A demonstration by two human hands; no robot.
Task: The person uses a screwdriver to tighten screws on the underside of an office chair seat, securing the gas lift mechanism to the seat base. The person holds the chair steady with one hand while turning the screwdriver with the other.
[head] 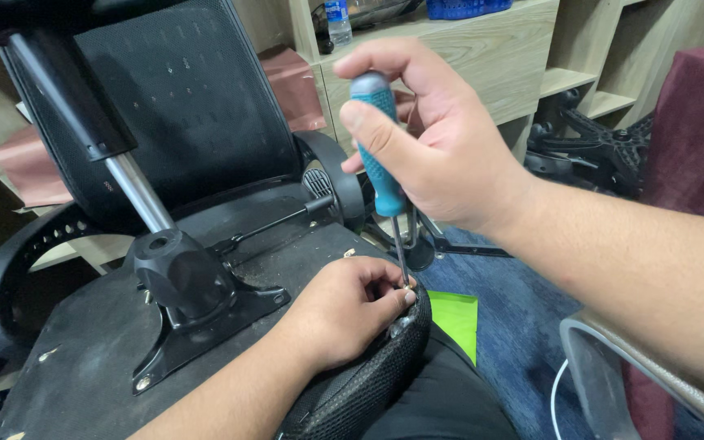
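Observation:
An upturned black office chair lies in front of me, its seat underside facing up. My right hand grips a screwdriver with a teal handle, held upright, its tip down on a small screw at the seat's edge. My left hand rests on the seat rim, its fingertips pinching around that screw and the screwdriver tip. A black metal tilt mechanism with a gas cylinder is bolted to the seat.
The mesh backrest rises at the back, with an armrest at left. A wooden shelf unit holds a bottle and blue basket. A star chair base lies at right. A green sheet lies on blue carpet.

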